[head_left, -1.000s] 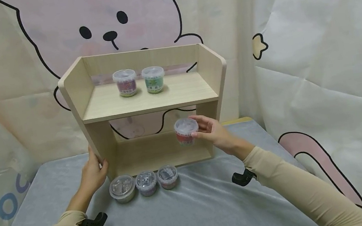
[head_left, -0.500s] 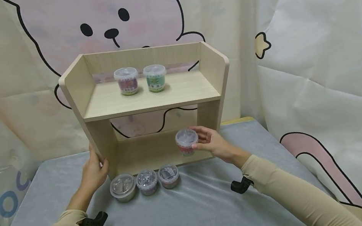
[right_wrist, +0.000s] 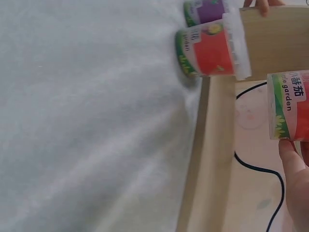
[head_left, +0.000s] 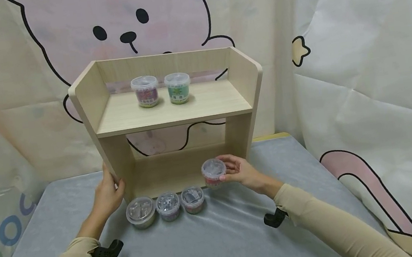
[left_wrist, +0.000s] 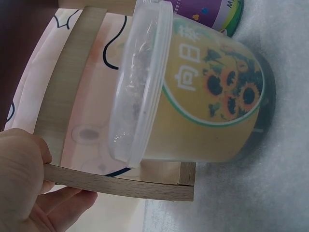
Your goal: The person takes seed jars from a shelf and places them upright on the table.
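Head view: the right hand (head_left: 243, 173) pinches a red-labelled lidded cup (head_left: 213, 172) near the lower right corner of the wooden shelf (head_left: 172, 114); the left hand (head_left: 108, 195) grips the shelf's left edge. Left wrist view: a sunflower-labelled cup (left_wrist: 212, 96) stands on the tablecloth (left_wrist: 236, 203) near the shelf's lower left corner. Right wrist view: the pinched cup's label reads "garden"

Three lidded tubs (head_left: 167, 206) partly block the lower front of the shelf unit (head_left: 169, 117), with passage over the nearer cloth (head_left: 191, 249).
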A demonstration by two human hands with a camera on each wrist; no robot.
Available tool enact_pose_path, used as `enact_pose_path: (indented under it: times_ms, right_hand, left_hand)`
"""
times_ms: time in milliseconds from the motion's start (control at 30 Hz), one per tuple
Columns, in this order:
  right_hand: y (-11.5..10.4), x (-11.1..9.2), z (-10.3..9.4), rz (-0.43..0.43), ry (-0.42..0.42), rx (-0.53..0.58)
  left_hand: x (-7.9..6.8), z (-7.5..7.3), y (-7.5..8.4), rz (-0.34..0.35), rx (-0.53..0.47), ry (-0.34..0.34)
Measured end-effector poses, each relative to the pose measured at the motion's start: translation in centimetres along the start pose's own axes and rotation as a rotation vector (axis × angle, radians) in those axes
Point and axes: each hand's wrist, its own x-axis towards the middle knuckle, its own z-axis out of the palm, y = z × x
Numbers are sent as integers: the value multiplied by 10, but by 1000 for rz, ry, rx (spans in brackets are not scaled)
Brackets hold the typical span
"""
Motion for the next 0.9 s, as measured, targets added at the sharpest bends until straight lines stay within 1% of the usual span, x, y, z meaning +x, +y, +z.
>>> enact_pose_path:
  times_ms: [133, 300, 533, 800, 900]
  right_hand:
    - [10, -3, 2, 12, 2, 10]
    - [26, -7, 1, 24, 2, -8]
    - [47, -12, 1, 49, -38, -26]
    - [57, -12, 2, 76, -50, -13]
    - [61, -12, 3, 77, -68, -4]
  left_hand:
    - [-1, 0, 0, -6, 3, -1]
    - [0, 2, 0, -12, 7, -7]
    - [0, 2, 0, -25, 3, -20]
    - [1, 1, 0, -27, 1, -24]
    - [0, 1, -1, -26, 0, -20]
